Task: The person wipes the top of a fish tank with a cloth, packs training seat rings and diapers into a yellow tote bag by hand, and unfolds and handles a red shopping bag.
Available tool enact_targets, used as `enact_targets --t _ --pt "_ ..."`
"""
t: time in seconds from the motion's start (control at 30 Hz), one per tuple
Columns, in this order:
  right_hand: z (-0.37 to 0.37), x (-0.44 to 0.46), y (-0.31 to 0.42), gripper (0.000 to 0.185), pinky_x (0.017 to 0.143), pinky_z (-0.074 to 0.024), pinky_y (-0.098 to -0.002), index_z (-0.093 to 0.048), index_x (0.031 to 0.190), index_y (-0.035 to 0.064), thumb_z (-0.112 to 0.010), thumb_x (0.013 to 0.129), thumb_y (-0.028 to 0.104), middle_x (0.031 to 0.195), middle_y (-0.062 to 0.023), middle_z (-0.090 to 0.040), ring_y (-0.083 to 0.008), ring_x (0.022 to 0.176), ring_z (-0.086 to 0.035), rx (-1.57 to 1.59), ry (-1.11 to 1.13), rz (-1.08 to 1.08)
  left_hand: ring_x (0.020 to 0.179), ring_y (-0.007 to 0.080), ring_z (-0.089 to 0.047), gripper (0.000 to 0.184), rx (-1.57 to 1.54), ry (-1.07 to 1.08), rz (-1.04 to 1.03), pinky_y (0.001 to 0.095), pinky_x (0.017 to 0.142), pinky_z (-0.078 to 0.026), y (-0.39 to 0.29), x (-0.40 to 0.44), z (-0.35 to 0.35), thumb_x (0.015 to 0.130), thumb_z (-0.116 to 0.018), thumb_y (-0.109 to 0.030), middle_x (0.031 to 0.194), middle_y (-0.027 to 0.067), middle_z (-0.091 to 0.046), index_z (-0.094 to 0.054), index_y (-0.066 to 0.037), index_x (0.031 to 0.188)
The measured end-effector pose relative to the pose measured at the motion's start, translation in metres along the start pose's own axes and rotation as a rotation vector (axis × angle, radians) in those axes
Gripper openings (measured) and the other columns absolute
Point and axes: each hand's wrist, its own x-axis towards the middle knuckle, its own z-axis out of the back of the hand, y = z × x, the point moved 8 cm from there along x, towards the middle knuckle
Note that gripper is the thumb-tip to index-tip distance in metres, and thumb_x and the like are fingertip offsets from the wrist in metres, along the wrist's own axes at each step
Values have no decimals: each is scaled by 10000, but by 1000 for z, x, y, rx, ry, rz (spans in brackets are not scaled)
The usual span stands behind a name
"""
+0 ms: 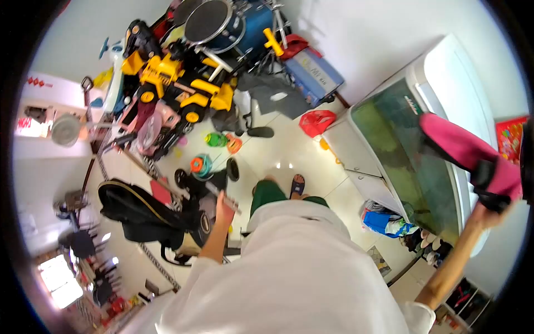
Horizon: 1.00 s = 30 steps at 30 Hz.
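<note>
As right grip (492, 214) clasps pink item (457, 137), closed

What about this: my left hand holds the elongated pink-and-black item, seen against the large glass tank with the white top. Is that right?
The hand is wrong. In the head view, the right hand, not the left hand, holds the elongated pink-and-black item, seen against the large glass tank with the white top.
</note>
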Motion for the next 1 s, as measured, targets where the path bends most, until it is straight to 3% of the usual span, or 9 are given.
enact_targets --t 0.13,0.2,0.3,0.37,0.57,0.6,0.7,0.83,1.0 --pt "-51 27 14 542 760 -568 -395 -455 1207 -125 -656 847 227 1098 -276 -577 -320 870 -634 -469 382 548 781 159 -541 394 255 2 -121 333 704 -467 -40 18 -81 780 -731 -278 862 9 -536 -498 -104 1045" --pt "0 84 -37 488 1055 -323 -388 -469 1310 -7 -559 927 283 1334 -179 -481 -298 1250 -440 -1066 445 675 832 153 -556 507 531 -48 -197 317 753 -468 -51 17 -109 732 -777 -231 965 34 -576 -490 -52 1109" --pt "-13 94 -125 549 1049 -312 -401 -416 1372 38 -570 921 311 1368 -218 -421 -338 1258 -406 -1499 883 911 988 155 -550 694 788 -101 -221 299 848 -452 -49 27 -140 637 -848 -184 1118 73 -577 -465 -13 1189" --pt "-33 83 -136 485 1031 -331 -421 -423 1394 208 -499 945 375 1337 -226 -442 -361 1239 -425 -1694 738 1000 996 161 -556 655 791 -104 -252 291 878 -446 -55 33 -166 667 -826 -146 1124 63 -576 -461 -20 1196" --pt "-48 161 -172 462 1015 -350 -392 -473 1353 132 -453 967 385 1306 -178 -488 -322 1221 -453 -1695 780 844 1048 187 -554 530 448 396 -132 355 913 -452 -75 109 -222 820 -664 -68 1164 56 -550 -408 -49 1284" --pt "-50 180 -178 470 1012 -352 -379 -488 1331 92 -454 966 386 1291 -178 -501 -319 1206 -467 -1678 786 739 1050 198 -559 478 503 442 -226 366 918 -452 -83 118 -232 887 -619 -247 1176 61 -550 -425 -50 1277" --pt "-57 214 -197 496 1001 -359 -356 -516 1285 24 -458 961 395 1254 -178 -534 -312 1170 -498 -1742 727 674 1063 205 -561 527 320 352 -171 378 909 -461 -101 146 -253 914 -528 -456 1171 74 -558 -465 -44 1236" --pt "-63 223 -206 519 988 -371 -351 -531 1261 7 -459 954 420 1236 -183 -552 -308 1143 -520 -1749 721 597 1116 226 -551 604 530 590 -7 413 908 -461 -117 147 -294 892 -472 -579 1176 73 -571 -500 -67 1211" --pt "-44 249 -209 530 1004 -362 -352 -526 1273 13 -447 955 430 1243 -183 -555 -307 1165 -512 -1760 686 636 1157 221 -525 594 411 525 17 446 955 -432 -118 162 -298 906 -474 -545 1243 58 -533 -414 -114 1310"
